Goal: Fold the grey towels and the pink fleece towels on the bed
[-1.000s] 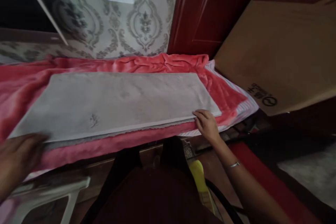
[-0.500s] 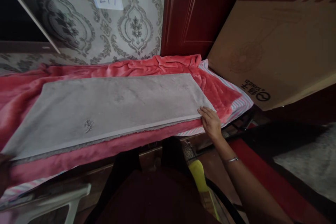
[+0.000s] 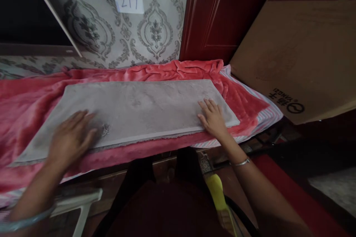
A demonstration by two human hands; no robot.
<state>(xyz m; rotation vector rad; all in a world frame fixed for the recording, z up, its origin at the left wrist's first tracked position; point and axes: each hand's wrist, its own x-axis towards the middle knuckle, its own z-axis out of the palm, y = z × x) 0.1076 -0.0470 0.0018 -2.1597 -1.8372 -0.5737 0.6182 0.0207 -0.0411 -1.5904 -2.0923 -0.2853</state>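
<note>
A folded grey cloth (image 3: 139, 107) lies flat and long across a red plush blanket (image 3: 33, 92). My left hand (image 3: 71, 139) rests palm down on the cloth's near left part, fingers spread, beside a small dark motif. My right hand (image 3: 213, 118) lies flat on the cloth near its right end, fingers stretched out. A bangle sits on each wrist. Neither hand holds anything.
A striped sheet (image 3: 264, 114) shows under the blanket at the right. A large cardboard box (image 3: 300, 52) leans at the right, against a dark red door (image 3: 219, 11). Patterned wallpaper bears a paper label "277" (image 3: 128, 2). A white plastic stool (image 3: 75, 202) stands lower left.
My left hand has come in from the left edge and now lies flat on the cloth. My right hand has moved from the cloth's right corner up onto its top.
</note>
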